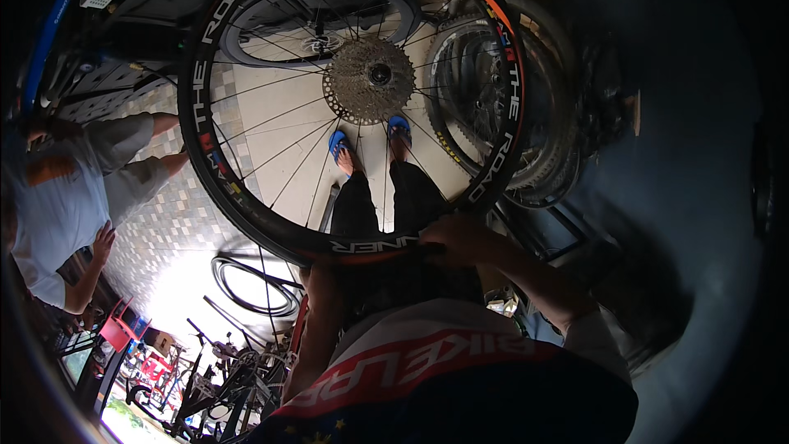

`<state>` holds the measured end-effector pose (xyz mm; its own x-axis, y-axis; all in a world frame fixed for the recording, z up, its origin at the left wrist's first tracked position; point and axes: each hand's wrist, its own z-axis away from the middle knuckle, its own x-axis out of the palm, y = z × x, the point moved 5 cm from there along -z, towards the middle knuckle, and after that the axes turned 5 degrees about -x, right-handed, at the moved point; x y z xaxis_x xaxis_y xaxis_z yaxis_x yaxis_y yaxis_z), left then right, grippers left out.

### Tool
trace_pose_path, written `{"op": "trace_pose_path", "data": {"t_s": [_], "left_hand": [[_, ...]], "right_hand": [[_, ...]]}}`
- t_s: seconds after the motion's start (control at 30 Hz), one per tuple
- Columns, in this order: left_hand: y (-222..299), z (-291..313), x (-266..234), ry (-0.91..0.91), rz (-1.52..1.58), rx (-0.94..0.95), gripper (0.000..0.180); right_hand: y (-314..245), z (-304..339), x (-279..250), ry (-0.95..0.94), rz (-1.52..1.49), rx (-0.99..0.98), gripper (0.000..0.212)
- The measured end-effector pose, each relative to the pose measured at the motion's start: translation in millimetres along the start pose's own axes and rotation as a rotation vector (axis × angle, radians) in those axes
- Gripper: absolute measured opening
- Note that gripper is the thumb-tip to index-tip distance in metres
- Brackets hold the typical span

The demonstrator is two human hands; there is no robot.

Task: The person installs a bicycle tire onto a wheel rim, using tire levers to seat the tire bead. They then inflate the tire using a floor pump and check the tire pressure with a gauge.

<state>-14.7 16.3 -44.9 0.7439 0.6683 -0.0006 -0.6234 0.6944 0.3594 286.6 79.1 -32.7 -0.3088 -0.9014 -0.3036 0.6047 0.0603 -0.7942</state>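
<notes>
A bicycle rear wheel (200, 86) with a black rim, white lettering and an orange section at its top fills the middle of the view. Its large multi-cog cassette (370, 82) faces up toward me, with thin black spokes running out to the rim. At the wheel's near edge, my right hand (462, 238) is closed around the tyre and rim. My left hand (324, 281) grips the same edge further left, close to my body. Shadow hides most of the fingers of both hands.
Several bicycle wheels (538, 107) lean together on the right, and another wheel (234, 37) lies beyond mine. A person in a white shirt (62, 193) stands at the left. Black tyres or tubes (218, 275) lie on the floor; parked bicycles (218, 386) crowd the lower left.
</notes>
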Motion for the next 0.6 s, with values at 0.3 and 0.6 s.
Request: {"op": "trace_pose_path", "data": {"t_s": [0.3,0.6], "left_hand": [[2.5,18.4,13.9,-0.065,0.068,-0.042,0.032],[2.8,18.9,9.9,-0.156,0.102,-0.115,0.031]], "right_hand": [[-23.6,-4.6,-13.1,-0.035,-0.018,0.038,0.044],[-57.7,-3.9,-17.0,0.186,0.204,0.021,0.045]]}}
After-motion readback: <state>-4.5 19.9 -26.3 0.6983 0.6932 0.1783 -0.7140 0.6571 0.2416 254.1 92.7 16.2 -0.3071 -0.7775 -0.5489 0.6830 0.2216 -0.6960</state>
